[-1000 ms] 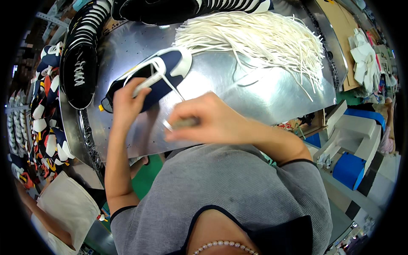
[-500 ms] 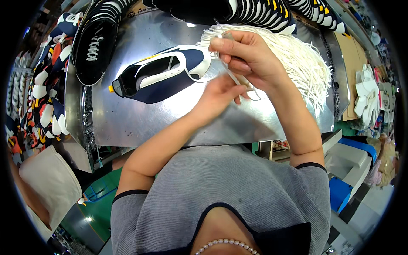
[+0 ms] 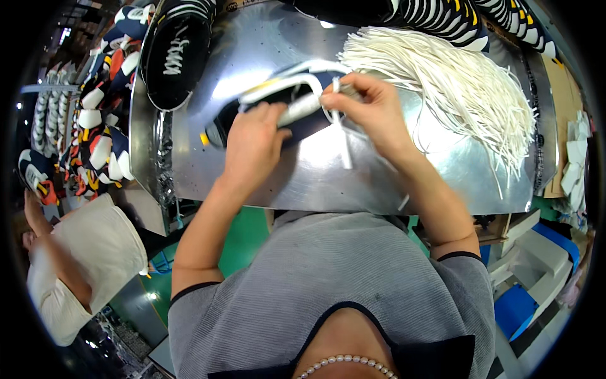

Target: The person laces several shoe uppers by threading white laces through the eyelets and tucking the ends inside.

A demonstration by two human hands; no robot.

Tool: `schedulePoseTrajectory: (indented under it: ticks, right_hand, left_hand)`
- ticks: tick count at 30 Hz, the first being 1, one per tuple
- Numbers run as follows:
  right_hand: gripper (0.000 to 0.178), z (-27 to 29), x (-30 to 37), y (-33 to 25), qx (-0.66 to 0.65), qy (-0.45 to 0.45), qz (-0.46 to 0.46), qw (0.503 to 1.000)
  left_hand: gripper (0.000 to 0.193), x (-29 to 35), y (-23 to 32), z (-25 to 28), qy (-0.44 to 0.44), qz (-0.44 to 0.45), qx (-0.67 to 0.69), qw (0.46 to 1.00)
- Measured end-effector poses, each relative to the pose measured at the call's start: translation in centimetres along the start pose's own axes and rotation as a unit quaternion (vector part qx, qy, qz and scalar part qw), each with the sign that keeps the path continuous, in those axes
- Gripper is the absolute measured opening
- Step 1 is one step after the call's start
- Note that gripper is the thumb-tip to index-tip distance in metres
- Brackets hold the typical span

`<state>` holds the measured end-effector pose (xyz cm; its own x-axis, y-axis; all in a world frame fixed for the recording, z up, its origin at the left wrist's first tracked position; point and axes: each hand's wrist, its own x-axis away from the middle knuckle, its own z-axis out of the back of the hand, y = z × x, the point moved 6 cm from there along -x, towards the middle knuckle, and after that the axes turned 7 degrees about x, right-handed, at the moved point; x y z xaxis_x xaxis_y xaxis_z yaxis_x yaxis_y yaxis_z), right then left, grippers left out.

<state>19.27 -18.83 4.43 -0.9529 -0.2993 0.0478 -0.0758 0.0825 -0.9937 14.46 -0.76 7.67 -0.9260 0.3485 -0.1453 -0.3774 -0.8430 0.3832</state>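
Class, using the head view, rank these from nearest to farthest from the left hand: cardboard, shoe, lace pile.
1. Shoe: right under the left hand.
2. Lace pile: to the right, on the metal table.
3. Cardboard: far right, past the table's edge.

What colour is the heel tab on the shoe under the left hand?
The heel tab is yellow, seen best in the head view.

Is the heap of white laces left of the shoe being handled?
No, the heap of white laces lies to the right of the navy-and-white shoe.
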Motion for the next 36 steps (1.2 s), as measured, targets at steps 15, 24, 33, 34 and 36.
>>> schedulePoseTrajectory:
  ticks: [15,24,33,34,36]
  right_hand:
    - [0.03,-1.8,-2.9,2.8,0.021,0.093,0.04,0.995]
    - [0.018,-0.1,4.2,3.0,0.247,0.006,-0.021,0.969]
    - [0.019,-0.9,3.9,4.0,0.305,-0.012,-0.01,0.952]
    - [0.018,-0.8,3.8,3.9,0.335,-0.009,-0.006,0.942]
    - [0.016,-0.8,3.7,3.7,0.395,-0.002,0.0,0.919]
  left_hand:
    - [0.024,-2.9,-0.4,-2.6,-0.072,0.117,0.063,0.988]
    - [0.026,-3.1,-0.8,-3.2,-0.033,0.101,0.11,0.988]
    - [0.024,-3.2,-0.7,-3.3,-0.052,0.107,0.106,0.987]
    - [0.021,-3.1,-0.8,-3.4,-0.071,0.115,0.146,0.98]
    - [0.017,-2.8,-1.0,-3.5,-0.11,0.127,0.226,0.96]
